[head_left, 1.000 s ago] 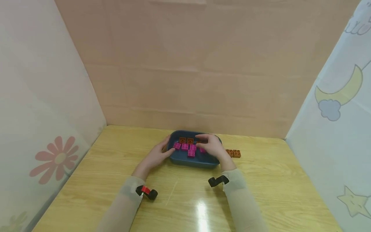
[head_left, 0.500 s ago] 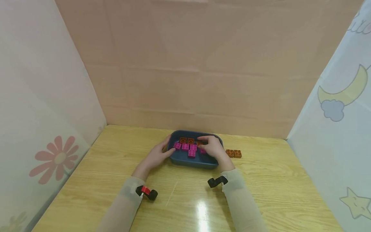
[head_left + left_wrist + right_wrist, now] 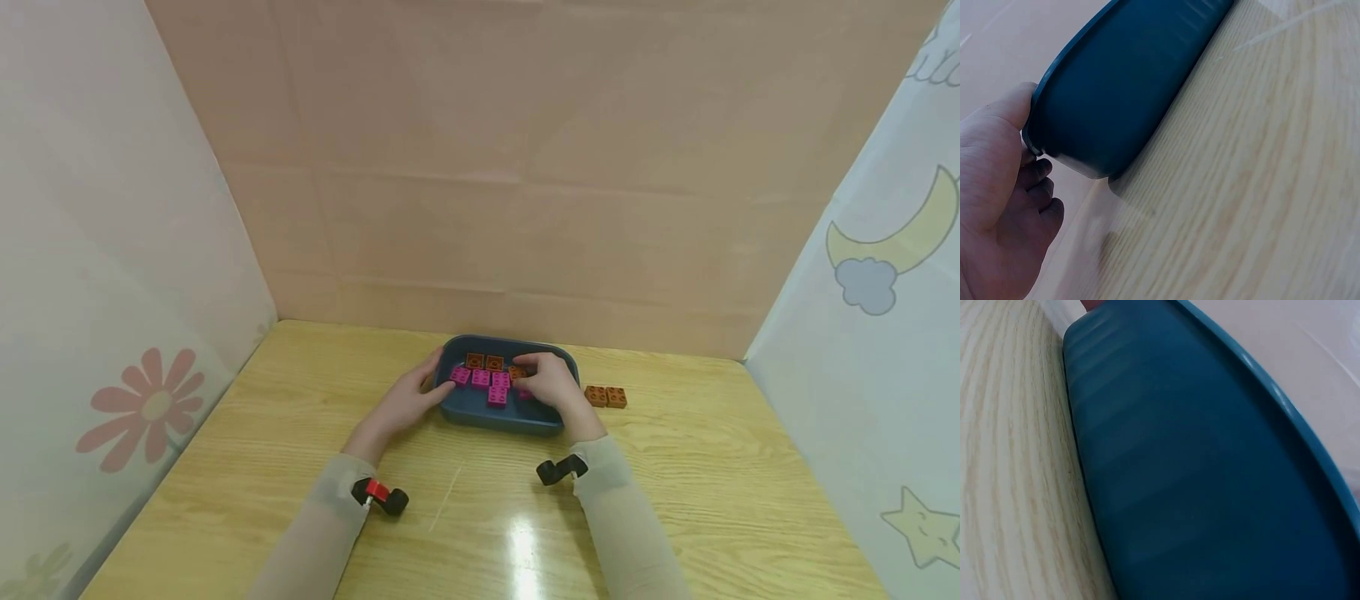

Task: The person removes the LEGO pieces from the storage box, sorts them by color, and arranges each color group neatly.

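Note:
A dark blue plastic bin (image 3: 468,414) with a rounded rim stands on the wooden table. My left hand (image 3: 405,402) holds its left end, thumb over the rim (image 3: 1034,103) and the other fingers outside below it. Reaching in from the right side, my right hand (image 3: 553,383) has thumb and index finger on either side of an orange-brown toy brick (image 3: 517,372). Two more orange-brown bricks (image 3: 495,363) lie studs hidden along the far wall. Several pink bricks (image 3: 481,379) sit studs up in the middle, one partly behind the right thumb. The bin's wall hides the right hand in the right wrist view.
Right of the bin, two orange-brown bricks (image 3: 616,397) lie side by side on the table (image 3: 697,467). A beige cloth (image 3: 480,208) hangs behind the table. Printed white cloths (image 3: 90,250) stand at both sides.
The right fingertips have shifted slightly right and toward the body, and more of the brick between them shows. The left hand and the bin stay about where they were.

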The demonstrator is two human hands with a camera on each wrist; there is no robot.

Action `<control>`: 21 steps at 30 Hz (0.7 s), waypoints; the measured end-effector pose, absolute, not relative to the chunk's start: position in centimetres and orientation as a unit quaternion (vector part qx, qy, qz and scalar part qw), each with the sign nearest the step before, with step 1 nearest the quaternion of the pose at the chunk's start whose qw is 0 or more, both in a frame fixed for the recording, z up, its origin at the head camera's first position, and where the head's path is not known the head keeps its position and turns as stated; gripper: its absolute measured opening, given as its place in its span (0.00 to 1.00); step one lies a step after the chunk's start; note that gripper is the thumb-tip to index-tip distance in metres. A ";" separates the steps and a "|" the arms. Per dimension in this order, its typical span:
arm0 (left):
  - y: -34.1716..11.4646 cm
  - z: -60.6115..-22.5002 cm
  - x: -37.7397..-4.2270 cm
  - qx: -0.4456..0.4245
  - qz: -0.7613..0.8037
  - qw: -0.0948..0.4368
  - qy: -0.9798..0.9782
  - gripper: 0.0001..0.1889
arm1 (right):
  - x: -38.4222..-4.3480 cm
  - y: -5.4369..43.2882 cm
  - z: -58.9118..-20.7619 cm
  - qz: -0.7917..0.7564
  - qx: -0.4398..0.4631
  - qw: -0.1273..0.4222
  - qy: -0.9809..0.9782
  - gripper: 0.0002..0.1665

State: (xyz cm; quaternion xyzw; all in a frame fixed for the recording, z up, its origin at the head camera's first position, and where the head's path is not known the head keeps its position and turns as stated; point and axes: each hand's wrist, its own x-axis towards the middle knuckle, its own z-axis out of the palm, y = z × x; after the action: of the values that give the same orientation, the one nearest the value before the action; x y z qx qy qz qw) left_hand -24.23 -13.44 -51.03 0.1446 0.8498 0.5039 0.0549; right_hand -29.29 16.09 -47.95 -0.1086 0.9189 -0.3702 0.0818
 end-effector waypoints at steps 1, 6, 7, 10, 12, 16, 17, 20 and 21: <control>-13.5 -51.0 -24.2 0.145 0.504 0.055 0.850 0.43 | -29.3 16.1 -48.0 -0.371 -0.108 0.082 0.919 0.28; -13.5 -51.1 -24.2 0.147 0.506 0.058 0.848 0.42 | -29.3 16.1 -48.0 -0.378 -0.101 0.085 0.916 0.27; -13.5 -51.1 -24.2 0.147 0.507 0.059 0.847 0.42 | -29.3 16.1 -48.0 -0.379 -0.100 0.085 0.916 0.27; -13.5 -51.1 -24.2 0.147 0.506 0.059 0.848 0.43 | -29.3 16.1 -48.0 -0.375 -0.097 0.084 0.918 0.26; -13.5 -51.1 -24.2 0.146 0.503 0.059 0.850 0.43 | -29.3 16.0 -47.9 -0.372 -0.096 0.084 0.919 0.25; -13.6 -51.0 -24.2 0.146 0.504 0.060 0.849 0.43 | -29.2 16.0 -47.9 -0.366 -0.098 0.082 0.922 0.24; -13.5 -51.0 -24.2 0.146 0.504 0.061 0.849 0.43 | -29.2 16.0 -47.9 -0.364 -0.099 0.082 0.923 0.24; -13.5 -51.0 -24.1 0.146 0.503 0.062 0.849 0.43 | -29.2 15.9 -47.9 -0.359 -0.100 0.079 0.925 0.24; -13.5 -51.0 -24.1 0.146 0.503 0.062 0.850 0.43 | -29.2 15.9 -47.9 -0.358 -0.101 0.079 0.925 0.24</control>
State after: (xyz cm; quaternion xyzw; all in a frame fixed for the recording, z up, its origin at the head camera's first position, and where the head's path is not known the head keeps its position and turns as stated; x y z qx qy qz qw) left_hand -24.11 -13.54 -51.04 0.1462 0.8496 0.5030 0.0624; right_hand -29.19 15.92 -47.87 -0.1007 0.9250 -0.3576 0.0793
